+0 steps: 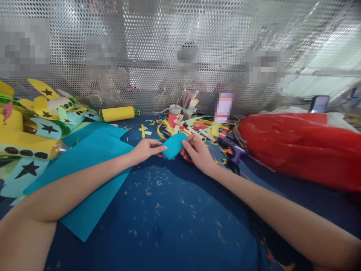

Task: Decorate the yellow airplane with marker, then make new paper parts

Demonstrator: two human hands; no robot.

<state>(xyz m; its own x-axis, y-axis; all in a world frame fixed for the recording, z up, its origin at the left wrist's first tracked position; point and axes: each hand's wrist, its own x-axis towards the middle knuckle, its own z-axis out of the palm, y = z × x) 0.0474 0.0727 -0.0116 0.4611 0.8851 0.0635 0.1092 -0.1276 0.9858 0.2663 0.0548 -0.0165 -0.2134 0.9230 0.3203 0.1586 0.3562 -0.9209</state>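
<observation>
Between my two hands a small piece of bright blue paper [175, 146] with a rounded edge is held above the dark blue table. My left hand [146, 150] pinches its left side between thumb and fingers. At its right side, my right hand [198, 152] grips the paper with thumb and bent fingers. Something red shows just under the right hand, too covered to name. Larger sheets of the same blue paper [97, 192] lie beneath and beside my left forearm.
Paper scraps [194, 126] are heaped behind my hands, by a cup [175, 109] of sticks. A dark glue gun [235, 153] lies right of them, before a red plastic bag [299, 146]. At left are a yellow-wrapped bottle [117, 113] and bottle planes [31, 145] with black stars.
</observation>
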